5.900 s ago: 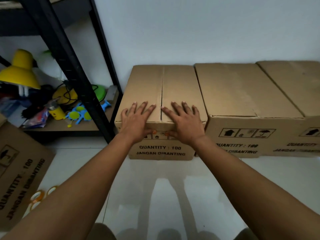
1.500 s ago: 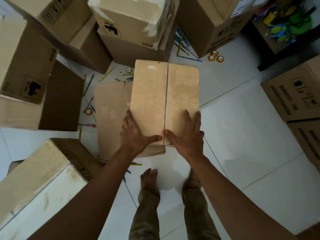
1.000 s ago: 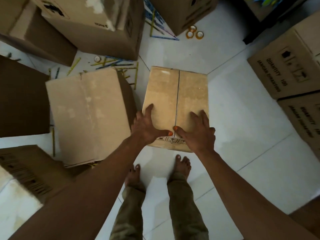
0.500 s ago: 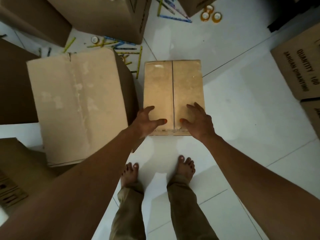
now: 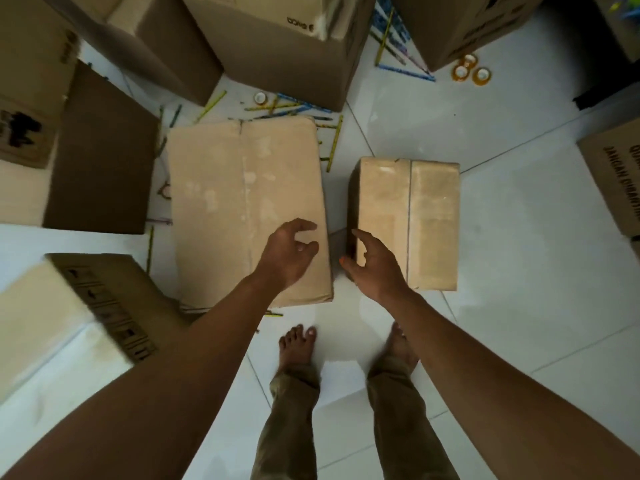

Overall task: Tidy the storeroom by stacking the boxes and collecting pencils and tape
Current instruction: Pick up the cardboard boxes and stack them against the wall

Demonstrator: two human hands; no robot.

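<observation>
Released onto the floor [image 5: 519, 254], the small box [image 5: 408, 223] sits right of centre; both grips, left hand [image 5: 289, 252] and right hand [image 5: 372, 263], are loosened and holding nothing; the large box [image 5: 247, 209] at centre is judged next for lifting.

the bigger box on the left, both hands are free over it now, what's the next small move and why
Probably lower both hands onto the bigger box and grip its sides to lift it. The left hand hangs over its near right corner, the right hand holds nothing beside the smaller box, which sits alone on the floor, a likely base for stacking.
</observation>
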